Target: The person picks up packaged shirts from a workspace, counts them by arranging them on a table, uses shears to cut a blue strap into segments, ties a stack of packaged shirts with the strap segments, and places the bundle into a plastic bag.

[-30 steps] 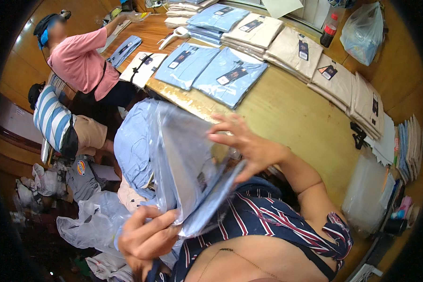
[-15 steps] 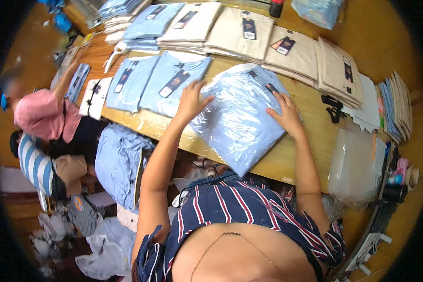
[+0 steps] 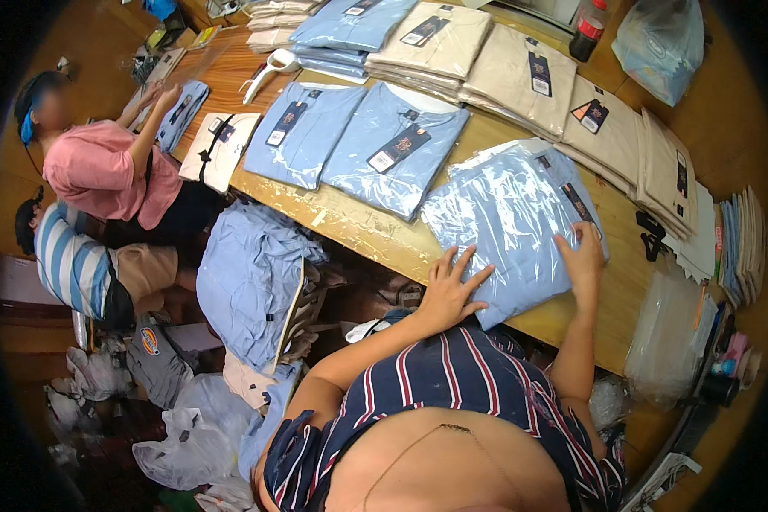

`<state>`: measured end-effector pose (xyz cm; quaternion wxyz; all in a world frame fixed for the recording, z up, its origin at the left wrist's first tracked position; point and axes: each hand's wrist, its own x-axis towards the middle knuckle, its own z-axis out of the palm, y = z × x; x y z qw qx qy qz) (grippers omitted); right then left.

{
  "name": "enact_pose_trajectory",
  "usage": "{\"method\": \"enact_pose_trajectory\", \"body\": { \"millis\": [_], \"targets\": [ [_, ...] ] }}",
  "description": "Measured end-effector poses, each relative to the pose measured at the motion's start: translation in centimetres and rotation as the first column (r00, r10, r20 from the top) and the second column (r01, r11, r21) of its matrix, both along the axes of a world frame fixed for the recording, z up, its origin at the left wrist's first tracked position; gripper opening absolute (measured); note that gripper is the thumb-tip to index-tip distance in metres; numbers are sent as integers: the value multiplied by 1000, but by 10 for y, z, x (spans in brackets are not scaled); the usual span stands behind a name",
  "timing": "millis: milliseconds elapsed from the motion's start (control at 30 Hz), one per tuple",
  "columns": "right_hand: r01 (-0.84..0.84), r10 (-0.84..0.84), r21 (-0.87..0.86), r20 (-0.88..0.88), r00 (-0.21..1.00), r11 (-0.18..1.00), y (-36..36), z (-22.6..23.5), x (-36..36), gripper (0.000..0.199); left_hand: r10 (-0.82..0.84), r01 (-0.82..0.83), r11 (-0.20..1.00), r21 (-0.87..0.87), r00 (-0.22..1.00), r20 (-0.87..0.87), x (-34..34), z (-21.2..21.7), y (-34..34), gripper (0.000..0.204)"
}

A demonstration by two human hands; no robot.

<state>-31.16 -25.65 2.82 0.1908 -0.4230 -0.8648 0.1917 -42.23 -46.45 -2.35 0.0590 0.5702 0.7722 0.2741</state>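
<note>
Floor on the left is strewn with clothes and bags; a wooden table [image 3: 350,224] runs right. At its near edge lies a bagged blue shirt [image 3: 508,224], long axis pointing far-right. Left hand [image 3: 449,292] and right hand [image 3: 582,260] press it flat, fingers spread, gripping nothing.

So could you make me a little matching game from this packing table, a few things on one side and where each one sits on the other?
Things:
1. left hand
2. right hand
3. dark bottle
4. beige folded shirts

Places:
A. at the table's far edge, beside a clear plastic bag
B. flat on the near left corner of the bagged light blue shirt
C. in a row at the far side of the table
D. flat on the bagged shirt's right edge

Pairs: 1-B, 2-D, 3-A, 4-C
</note>
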Motion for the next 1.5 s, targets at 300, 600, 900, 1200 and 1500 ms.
{"method": "enact_pose_trajectory", "body": {
  "millis": [300,600,900,1200,1500],
  "targets": [
    [-613,658,258,-158,736,747,-127,126,-37,14,-377,-226,922,316,-330,865,-34,72,-14,87],
    [-540,540,-30,57,839,841,-117,20,-70,39,-347,-474,881,11,-629,696,-110,-15,-25,82],
    [-333,345,-162,55,937,929,-94,-14,-56,48,-392,-504,864,20,-646,655,-104,-23,-28,80],
    [-464,-160,-883,-470,868,71,-66,-17,-15,44,-249,-257,959,118,-571,783,-89,-43,-36,65],
    [-251,-322,-677,-600,732,691,-40,74,68,49,426,-411,898,155,901,-84,-151,3,-54,46]
  ]
}}
